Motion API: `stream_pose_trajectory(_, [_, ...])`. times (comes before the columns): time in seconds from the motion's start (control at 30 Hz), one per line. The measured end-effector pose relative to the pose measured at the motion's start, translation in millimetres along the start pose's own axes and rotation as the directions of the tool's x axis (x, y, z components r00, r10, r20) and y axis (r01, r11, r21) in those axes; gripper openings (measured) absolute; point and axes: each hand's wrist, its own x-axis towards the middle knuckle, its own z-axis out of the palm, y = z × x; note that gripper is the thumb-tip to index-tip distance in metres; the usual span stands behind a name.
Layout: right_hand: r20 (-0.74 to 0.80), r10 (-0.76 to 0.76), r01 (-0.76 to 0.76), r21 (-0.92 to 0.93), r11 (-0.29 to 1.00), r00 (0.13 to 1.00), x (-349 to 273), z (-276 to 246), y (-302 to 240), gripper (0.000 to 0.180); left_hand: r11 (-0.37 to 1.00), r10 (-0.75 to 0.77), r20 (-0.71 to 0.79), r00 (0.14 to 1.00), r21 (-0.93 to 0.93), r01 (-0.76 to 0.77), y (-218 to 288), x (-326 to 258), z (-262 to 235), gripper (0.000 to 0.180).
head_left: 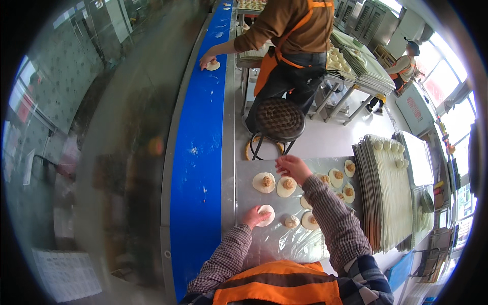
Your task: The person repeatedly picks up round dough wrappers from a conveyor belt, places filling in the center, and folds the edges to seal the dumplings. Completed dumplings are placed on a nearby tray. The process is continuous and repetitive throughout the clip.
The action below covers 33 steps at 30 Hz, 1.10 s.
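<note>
My left hand (pixel 253 217) grips a flat dough round (pixel 268 209) at the near left of the metal table (pixel 247 168), its thumb and fingers lying over the dough. My right hand (pixel 295 169) hovers above the far part of the table with fingers drawn together; whatever is in them is hidden. Just below it lies a dough round with a lump of brown filling (pixel 287 184). Another filled round (pixel 264 182) sits to its left. Nearer me are a small closed-up bun (pixel 291 221) and a filled round (pixel 309 220). Several more filled rounds lie right of my right forearm, which partly covers them.
A blue conveyor belt (pixel 198 178) runs along my left. Beyond the table stands a round stool (pixel 280 119); a co-worker (pixel 295 30) reaches to a filled round on the belt. Stacked trays (pixel 384 198) rise at the right, some buns on top. Another person (pixel 405 66) is farther back.
</note>
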Motion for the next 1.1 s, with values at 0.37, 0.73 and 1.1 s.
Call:
stream_pose_trajectory(0.37, [-0.122,-0.08,0.066,-0.115,0.991,0.989,263,85,-118,0.027,0.996,0.034,-0.092,0.995,-0.075,-0.041,23,-5,-5,0.053])
stream_pose_trajectory(0.73, [-0.167,-0.117,0.081,-0.204,0.976,0.979,373,119,-109,0.038,0.991,0.048,-0.065,0.997,-0.123,-0.056,22,-5,-10,0.052])
stream_pose_trajectory(1.1, [-0.056,0.002,-0.05,-0.881,0.471,0.998,442,186,-80,0.059,0.999,0.04,-0.096,0.995,-0.016,-0.042,18,-5,2,0.052])
